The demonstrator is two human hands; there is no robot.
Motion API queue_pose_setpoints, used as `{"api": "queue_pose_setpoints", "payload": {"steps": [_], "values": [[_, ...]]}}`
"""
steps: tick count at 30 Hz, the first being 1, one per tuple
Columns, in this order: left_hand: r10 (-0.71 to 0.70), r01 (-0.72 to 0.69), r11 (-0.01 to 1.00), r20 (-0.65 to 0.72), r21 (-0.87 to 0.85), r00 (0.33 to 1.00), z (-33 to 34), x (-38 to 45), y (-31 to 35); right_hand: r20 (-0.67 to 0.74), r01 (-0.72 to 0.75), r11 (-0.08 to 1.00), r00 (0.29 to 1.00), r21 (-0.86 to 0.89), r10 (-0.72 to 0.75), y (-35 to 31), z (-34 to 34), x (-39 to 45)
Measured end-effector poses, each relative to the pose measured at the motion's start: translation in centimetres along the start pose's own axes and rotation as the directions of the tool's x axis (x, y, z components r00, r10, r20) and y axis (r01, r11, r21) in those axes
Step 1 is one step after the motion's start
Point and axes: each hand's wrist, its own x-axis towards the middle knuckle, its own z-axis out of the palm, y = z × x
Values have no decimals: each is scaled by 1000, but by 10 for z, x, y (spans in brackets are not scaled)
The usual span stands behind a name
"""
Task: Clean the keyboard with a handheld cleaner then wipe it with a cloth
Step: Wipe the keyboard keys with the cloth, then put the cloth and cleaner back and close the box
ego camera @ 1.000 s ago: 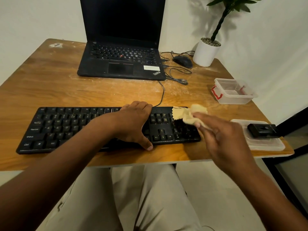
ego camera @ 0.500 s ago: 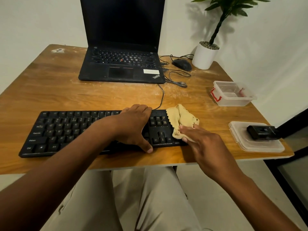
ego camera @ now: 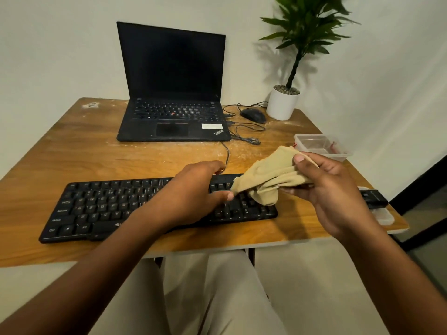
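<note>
Lifted off the keyboard (ego camera: 101, 209), cloth (ego camera: 268, 175) (laptop (ego camera: 174, 122) reads ThinkPad).

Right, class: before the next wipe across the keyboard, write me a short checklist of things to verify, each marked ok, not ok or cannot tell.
1. Cloth gripped by the right hand: ok.
2. Left hand steadies the keyboard: ok.
3. Cloth lying on the keys: not ok, it is bunched and lifted, only a corner hangs low.
4. Handheld cleaner set aside at the table's right edge: ok.
5. Keyboard cable away from the wiping path: ok.
6. Keys free of dust: cannot tell.
</note>
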Motion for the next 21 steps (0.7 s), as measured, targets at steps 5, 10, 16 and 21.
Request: {"api": "queue_pose_setpoints", "payload": {"steps": [5,10,16,21], "values": [[-30,52,789,46,-612,999,-2,10,38,31,-95,955,995,281,90,-9,2,8],[-162,248,310,206,-918,965,6,36,61,-9,-132,887,988,442,152,-5,0,22],[-213,328,109,300,-938,930,21,76,73,-76,-118,938,986,327,150,0,-27,43],[-166,394,97,376,-914,912,33,125,92,-118,-132,966,980,221,161,0,-74,71]]}}
